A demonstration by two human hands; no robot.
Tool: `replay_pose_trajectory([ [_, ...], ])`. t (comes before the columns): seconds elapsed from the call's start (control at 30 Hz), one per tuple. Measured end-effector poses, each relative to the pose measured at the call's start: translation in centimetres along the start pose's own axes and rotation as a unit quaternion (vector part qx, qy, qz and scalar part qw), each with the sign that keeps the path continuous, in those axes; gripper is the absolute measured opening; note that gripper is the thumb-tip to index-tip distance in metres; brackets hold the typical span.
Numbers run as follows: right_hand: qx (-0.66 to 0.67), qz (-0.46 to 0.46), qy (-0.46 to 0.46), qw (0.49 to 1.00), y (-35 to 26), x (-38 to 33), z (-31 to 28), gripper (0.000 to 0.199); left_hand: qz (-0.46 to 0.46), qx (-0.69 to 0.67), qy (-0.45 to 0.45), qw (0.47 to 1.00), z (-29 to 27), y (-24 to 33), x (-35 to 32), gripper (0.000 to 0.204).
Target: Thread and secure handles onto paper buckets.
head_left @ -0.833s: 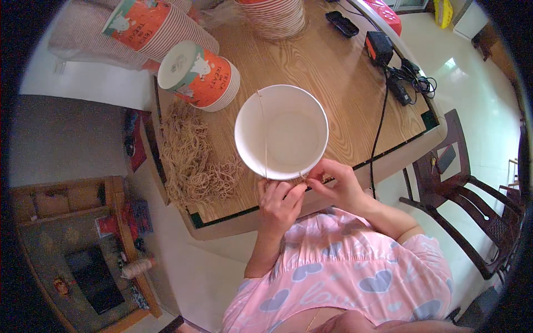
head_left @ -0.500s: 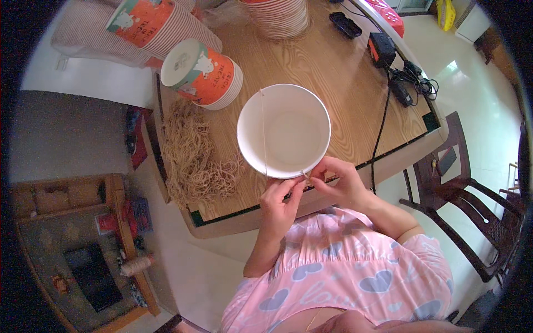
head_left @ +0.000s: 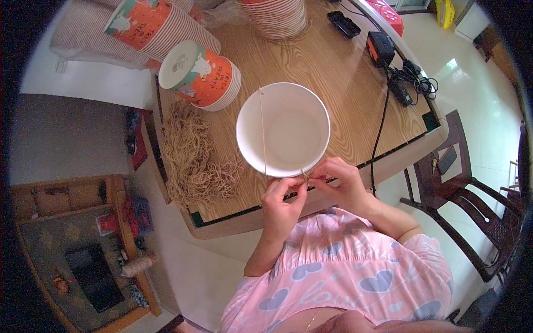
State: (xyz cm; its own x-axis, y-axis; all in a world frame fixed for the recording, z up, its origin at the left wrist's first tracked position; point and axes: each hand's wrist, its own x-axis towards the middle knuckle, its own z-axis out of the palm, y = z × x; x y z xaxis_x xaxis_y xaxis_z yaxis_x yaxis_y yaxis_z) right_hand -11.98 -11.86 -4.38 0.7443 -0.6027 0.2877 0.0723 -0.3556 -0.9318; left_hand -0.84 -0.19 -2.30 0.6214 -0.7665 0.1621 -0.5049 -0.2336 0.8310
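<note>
A white paper bucket (head_left: 291, 133) stands mouth up near the table's front edge. A thin tan string (head_left: 263, 127) runs across its left side from the far rim down to the near rim. At the near rim my left hand (head_left: 284, 197) pinches the string, thumb against fingertips. Just right of it my right hand (head_left: 337, 178) also pinches the string, its fingers close to the rim. A small loop or knot shows between the two hands, too fine to make out fully. Left of the bucket lies a loose heap of tan strings (head_left: 191, 155).
Orange and green printed paper buckets (head_left: 208, 77) lie stacked on their side at the far left. Another bucket stack (head_left: 277, 19) stands at the back. A black adapter with cables (head_left: 382, 49) is on the right, one cable crossing the front edge. A dark wooden chair (head_left: 452, 166) stands beyond.
Both hands stay at the near rim, their fingers shifting slightly around the string. The view has moved a little; the bucket stands in the same place.
</note>
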Motion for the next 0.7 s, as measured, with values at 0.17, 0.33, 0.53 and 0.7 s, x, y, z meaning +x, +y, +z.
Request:
replay_pose_trajectory([
  [0.17, -0.011, -0.001, -0.006, 1.000, 0.10, 0.18, -0.13, 0.013, -0.004, 0.007, -0.005, 1.000, -0.01, 0.34, 0.14, 0.008],
  [0.33, -0.013, 0.017, -0.001, 1.000, 0.30, 0.49, -0.49, 0.015, 0.008, -0.006, 0.027, 1.000, -0.04, 0.01, 0.44, 0.012],
  [0.53, 0.004, 0.009, -0.015, 1.000, 0.27, 0.61, -0.48, 0.015, -0.008, -0.025, 0.002, 1.000, 0.19, 0.73, 0.81, 0.011],
  [0.7, -0.066, -0.036, 0.030, 0.997, 0.27, 0.50, -0.56, 0.017, -0.066, -0.031, -0.009, 0.997, 0.16, 0.87, 0.75, 0.009],
])
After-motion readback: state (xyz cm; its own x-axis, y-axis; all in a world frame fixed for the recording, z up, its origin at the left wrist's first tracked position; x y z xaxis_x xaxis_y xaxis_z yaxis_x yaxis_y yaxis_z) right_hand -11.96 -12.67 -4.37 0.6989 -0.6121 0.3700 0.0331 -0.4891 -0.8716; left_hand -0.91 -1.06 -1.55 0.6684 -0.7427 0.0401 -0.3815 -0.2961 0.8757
